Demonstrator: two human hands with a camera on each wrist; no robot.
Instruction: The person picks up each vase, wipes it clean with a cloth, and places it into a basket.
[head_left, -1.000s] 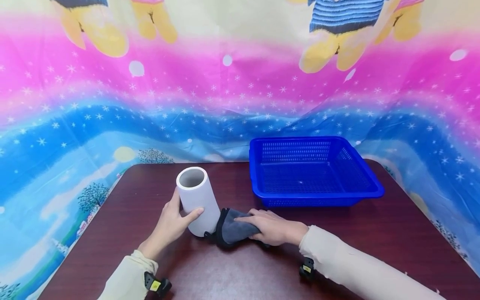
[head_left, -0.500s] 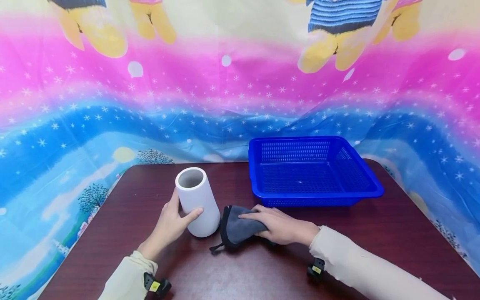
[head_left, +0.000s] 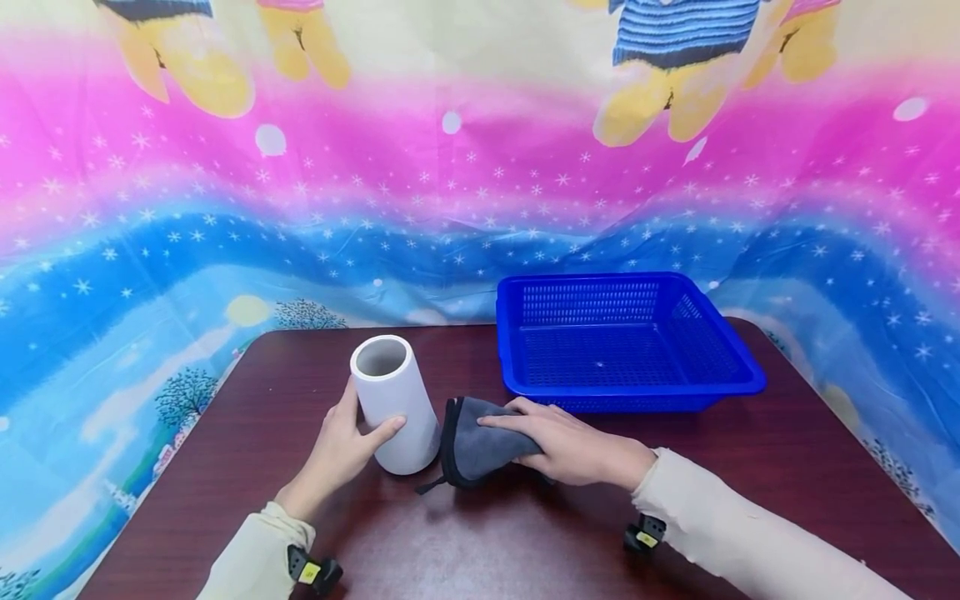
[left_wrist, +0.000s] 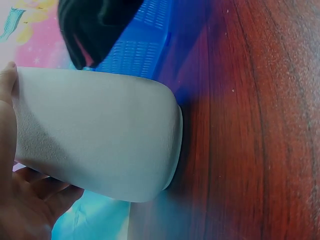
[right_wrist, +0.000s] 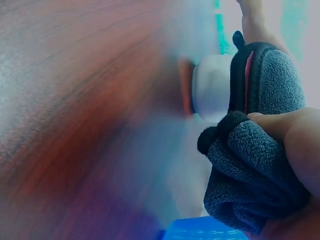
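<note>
A white vase (head_left: 405, 417) with an open top stands on the dark wood table. My left hand (head_left: 341, 442) grips its side, thumb across the near face and fingers behind it. Bunched in my right hand (head_left: 566, 442) is a grey towel (head_left: 487, 442) with black edging and a small black loop. The towel's edge is just right of the vase's lower part. In the right wrist view, the towel (right_wrist: 250, 170) is folded and pinched under the thumb, its fuzzy surface showing. The left wrist view shows the vase (left_wrist: 100, 130) with its base at the tabletop.
A blue plastic basket (head_left: 637, 390) with perforated sides sits at the back right of the table (head_left: 450, 550), close behind my right hand. A patterned pink and blue curtain (head_left: 420, 192) hangs behind the table.
My right hand has drawn the towel to the right and slightly up, away from the vase's base, and its loop has swung free. The left hand and vase have stayed put.
</note>
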